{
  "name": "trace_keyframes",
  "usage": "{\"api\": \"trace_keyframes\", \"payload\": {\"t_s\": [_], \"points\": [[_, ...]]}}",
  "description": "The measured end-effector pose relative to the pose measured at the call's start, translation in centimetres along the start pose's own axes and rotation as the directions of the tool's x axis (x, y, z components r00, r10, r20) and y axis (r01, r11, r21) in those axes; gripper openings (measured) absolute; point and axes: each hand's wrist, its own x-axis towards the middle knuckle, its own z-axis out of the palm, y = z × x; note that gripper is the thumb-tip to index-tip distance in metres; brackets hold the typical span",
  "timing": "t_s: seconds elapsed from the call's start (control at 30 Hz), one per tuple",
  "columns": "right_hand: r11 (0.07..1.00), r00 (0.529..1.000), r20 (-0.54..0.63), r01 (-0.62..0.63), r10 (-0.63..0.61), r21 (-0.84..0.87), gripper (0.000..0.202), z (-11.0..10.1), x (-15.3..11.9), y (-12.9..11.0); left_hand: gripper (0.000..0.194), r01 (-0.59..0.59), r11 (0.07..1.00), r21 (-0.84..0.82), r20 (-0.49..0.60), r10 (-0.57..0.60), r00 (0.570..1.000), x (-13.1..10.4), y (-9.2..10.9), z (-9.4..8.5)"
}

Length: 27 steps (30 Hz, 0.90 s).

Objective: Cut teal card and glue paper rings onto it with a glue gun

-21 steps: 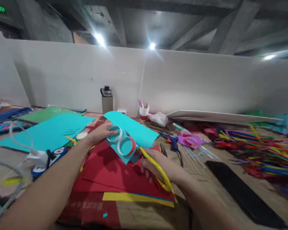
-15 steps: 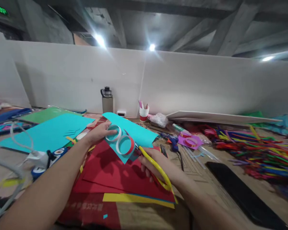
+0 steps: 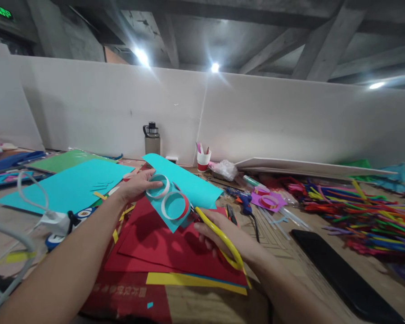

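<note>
A turquoise sheet [image 3: 185,177] is pinched at its left edge by my left hand [image 3: 141,183], whose thumb rests by a white paper ring [image 3: 166,191]. A second ring, white and red [image 3: 186,208], stands beside it on the sheet. Yellow-handled scissors [image 3: 219,231] are in my right hand [image 3: 212,229], the fingers wrapped round the handles. Their blades meet the sheet behind the rings; how far apart the blades are is hidden. Red sheets [image 3: 148,245] lie under both hands, over a yellow sheet [image 3: 195,283].
A black phone [image 3: 344,274] lies at right, near a heap of coloured pipe cleaners [image 3: 364,216]. Behind are a glue gun [image 3: 245,203], a cup of pens [image 3: 203,161] and a bottle [image 3: 152,145]. At left are a turquoise sheet [image 3: 70,182] and a white plug [image 3: 56,222].
The held turquoise sheet has tilted slightly, its upper edge a little higher, and the rings have shifted slightly left with my left hand. The right hand keeps its hold on the scissors.
</note>
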Motion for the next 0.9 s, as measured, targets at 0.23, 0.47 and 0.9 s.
{"api": "trace_keyframes", "payload": {"t_s": [0.23, 0.47, 0.9], "points": [[1.0, 1.0, 0.014, -0.001, 0.0, 0.023, 0.023, 0.1, 0.2, 0.6, 0.034, 0.013, 0.998, 0.061, 0.047, -0.015, 0.999, 0.3, -0.6, -0.1], [0.997, 0.998, -0.046, -0.051, 0.049, -0.054, 0.027, 0.1, 0.3, 0.8, 0.035, 0.015, 0.977, 0.214, 0.003, -0.016, 1.0, 0.4, -0.1, 0.2], [0.98, 0.98, 0.01, -0.2, 0.2, 0.003, 0.02, -0.3, -0.5, -1.3, 0.033, 0.062, 0.965, 0.254, 0.015, -0.068, 0.998, 0.2, 0.0, 1.0]]}}
